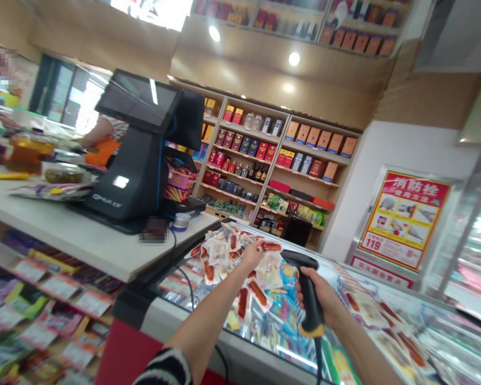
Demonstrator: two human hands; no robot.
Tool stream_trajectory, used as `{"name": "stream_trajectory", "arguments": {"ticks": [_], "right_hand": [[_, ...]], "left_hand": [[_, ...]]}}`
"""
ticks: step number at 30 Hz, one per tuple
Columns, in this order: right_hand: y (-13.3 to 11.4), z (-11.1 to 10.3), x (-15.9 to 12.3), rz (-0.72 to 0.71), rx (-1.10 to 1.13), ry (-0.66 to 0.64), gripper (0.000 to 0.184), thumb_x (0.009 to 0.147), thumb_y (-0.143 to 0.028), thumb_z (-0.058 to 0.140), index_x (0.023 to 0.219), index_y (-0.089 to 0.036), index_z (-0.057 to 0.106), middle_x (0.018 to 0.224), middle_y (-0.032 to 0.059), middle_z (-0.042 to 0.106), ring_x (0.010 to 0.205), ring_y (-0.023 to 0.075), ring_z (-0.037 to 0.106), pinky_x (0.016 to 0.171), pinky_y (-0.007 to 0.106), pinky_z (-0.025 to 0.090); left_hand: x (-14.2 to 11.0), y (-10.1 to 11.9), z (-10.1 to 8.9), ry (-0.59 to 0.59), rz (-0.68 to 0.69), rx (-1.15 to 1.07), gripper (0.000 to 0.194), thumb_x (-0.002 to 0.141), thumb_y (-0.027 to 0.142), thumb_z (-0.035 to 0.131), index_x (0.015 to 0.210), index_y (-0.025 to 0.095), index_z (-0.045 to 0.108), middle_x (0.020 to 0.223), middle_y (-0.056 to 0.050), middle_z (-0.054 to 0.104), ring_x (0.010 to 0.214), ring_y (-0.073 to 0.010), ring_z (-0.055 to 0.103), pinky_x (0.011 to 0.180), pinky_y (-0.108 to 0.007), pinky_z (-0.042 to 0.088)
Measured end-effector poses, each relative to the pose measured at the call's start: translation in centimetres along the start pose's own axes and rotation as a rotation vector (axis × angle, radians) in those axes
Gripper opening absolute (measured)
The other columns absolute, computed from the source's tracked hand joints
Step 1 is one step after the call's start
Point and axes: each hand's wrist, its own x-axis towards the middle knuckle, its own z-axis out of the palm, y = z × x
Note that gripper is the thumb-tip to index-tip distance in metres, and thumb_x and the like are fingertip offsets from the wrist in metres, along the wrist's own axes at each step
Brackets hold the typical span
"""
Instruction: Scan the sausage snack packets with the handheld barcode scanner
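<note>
My left hand (251, 254) is pinched shut on a small packet with a red sausage (270, 248) in it, held just above a heap of similar snack packets (224, 247). The heap lies on a glass counter top (347, 278). My right hand (324, 299) is wrapped round the grip of a black barcode scanner (309, 291) with a yellow base. The scanner's head points left toward the held packet, a short gap away. Its cable hangs down below my hand.
A black checkout terminal (138, 155) stands on the white counter (84, 238) to the left, with jars and packets behind it. Another person in orange (104, 144) is behind the terminal. Shelves of boxed goods (272, 155) fill the far wall. Snack racks (32, 299) sit below the counter.
</note>
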Motion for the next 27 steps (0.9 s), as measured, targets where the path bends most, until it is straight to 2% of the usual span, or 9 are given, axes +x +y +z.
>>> {"name": "stream_trajectory", "arguments": {"ticks": [5, 9, 14, 17, 18, 20, 22, 24, 27], "right_hand": [[-0.1, -0.5, 0.3, -0.029, -0.005, 0.023, 0.024, 0.068, -0.040, 0.050, 0.069, -0.016, 0.048, 0.047, -0.0023, 0.051, 0.036, 0.0086, 0.046, 0.034, 0.021, 0.039], [-0.7, -2.8, 0.4, -0.080, 0.000, 0.089, 0.022, 0.067, -0.038, 0.051, 0.071, -0.016, 0.049, 0.046, -0.0029, 0.051, 0.036, 0.0088, 0.046, 0.034, 0.020, 0.038], [-1.1, -8.5, 0.5, -0.139, 0.017, 0.281, 0.018, 0.065, -0.034, 0.053, 0.070, -0.017, 0.048, 0.045, -0.0031, 0.051, 0.036, 0.0094, 0.046, 0.034, 0.021, 0.038], [-1.0, -12.7, 0.3, -0.156, 0.038, 0.379, 0.017, 0.066, -0.033, 0.051, 0.068, -0.016, 0.047, 0.043, -0.0026, 0.050, 0.036, 0.0101, 0.046, 0.035, 0.022, 0.038], [-0.9, -14.1, 0.1, -0.157, 0.050, 0.405, 0.018, 0.066, -0.033, 0.051, 0.068, -0.016, 0.047, 0.043, -0.0025, 0.050, 0.035, 0.0101, 0.046, 0.035, 0.022, 0.038], [-0.5, -16.7, -0.3, -0.157, 0.076, 0.475, 0.018, 0.065, -0.033, 0.051, 0.067, -0.016, 0.048, 0.042, -0.0025, 0.050, 0.036, 0.0100, 0.046, 0.035, 0.022, 0.038], [-0.1, -19.1, -1.0, -0.161, 0.101, 0.554, 0.017, 0.065, -0.033, 0.051, 0.067, -0.016, 0.048, 0.043, -0.0025, 0.050, 0.037, 0.0101, 0.047, 0.036, 0.022, 0.039], [0.5, -21.4, -1.7, -0.164, 0.123, 0.612, 0.016, 0.065, -0.032, 0.051, 0.067, -0.017, 0.047, 0.043, -0.0026, 0.051, 0.036, 0.0101, 0.047, 0.036, 0.022, 0.039], [1.8, -24.4, -2.7, -0.177, 0.138, 0.675, 0.016, 0.065, -0.032, 0.051, 0.064, -0.017, 0.047, 0.042, -0.0028, 0.050, 0.035, 0.0099, 0.047, 0.035, 0.022, 0.039]], "left_hand": [[0.1, -0.2, -1.1, 0.041, 0.030, 0.054, 0.050, 0.061, -0.003, 0.044, 0.105, 0.017, 0.055, 0.092, -0.001, 0.062, 0.079, -0.0119, 0.056, 0.068, -0.019, 0.041], [0.6, -1.1, -2.0, 0.105, -0.009, 0.138, 0.041, 0.067, 0.002, 0.048, 0.104, 0.017, 0.054, 0.094, -0.003, 0.061, 0.087, -0.0141, 0.054, 0.074, -0.022, 0.041], [1.2, -1.9, -1.9, 0.140, -0.076, 0.272, 0.028, 0.077, 0.026, 0.046, 0.103, 0.015, 0.050, 0.102, -0.006, 0.053, 0.088, -0.0156, 0.052, 0.075, -0.036, 0.043], [1.2, -1.7, -1.2, 0.190, -0.100, 0.343, 0.033, 0.077, 0.027, 0.046, 0.108, 0.014, 0.046, 0.111, -0.009, 0.047, 0.096, -0.0193, 0.048, 0.079, -0.041, 0.040], [1.2, -1.5, -0.9, 0.219, -0.096, 0.359, 0.037, 0.076, 0.021, 0.049, 0.110, 0.011, 0.044, 0.118, -0.014, 0.041, 0.105, -0.0250, 0.042, 0.084, -0.043, 0.035], [1.1, -0.8, -0.1, 0.268, -0.074, 0.383, 0.044, 0.071, 0.014, 0.052, 0.113, 0.008, 0.041, 0.131, -0.018, 0.023, 0.118, -0.0342, 0.022, 0.092, -0.047, 0.022], [1.0, 0.1, 1.3, 0.281, -0.031, 0.389, 0.046, 0.071, 0.011, 0.050, 0.115, 0.009, 0.038, 0.136, -0.016, 0.012, 0.121, -0.0372, 0.007, 0.095, -0.050, 0.011], [0.6, 1.2, 3.5, 0.233, 0.030, 0.371, 0.049, 0.070, 0.008, 0.049, 0.117, 0.011, 0.035, 0.137, -0.013, 0.011, 0.122, -0.0347, 0.004, 0.097, -0.048, 0.006], [-1.1, 3.1, 8.5, 0.070, 0.111, 0.299, 0.050, 0.066, 0.007, 0.051, 0.115, 0.013, 0.040, 0.135, -0.011, 0.021, 0.123, -0.0297, 0.009, 0.099, -0.040, 0.009]]}}
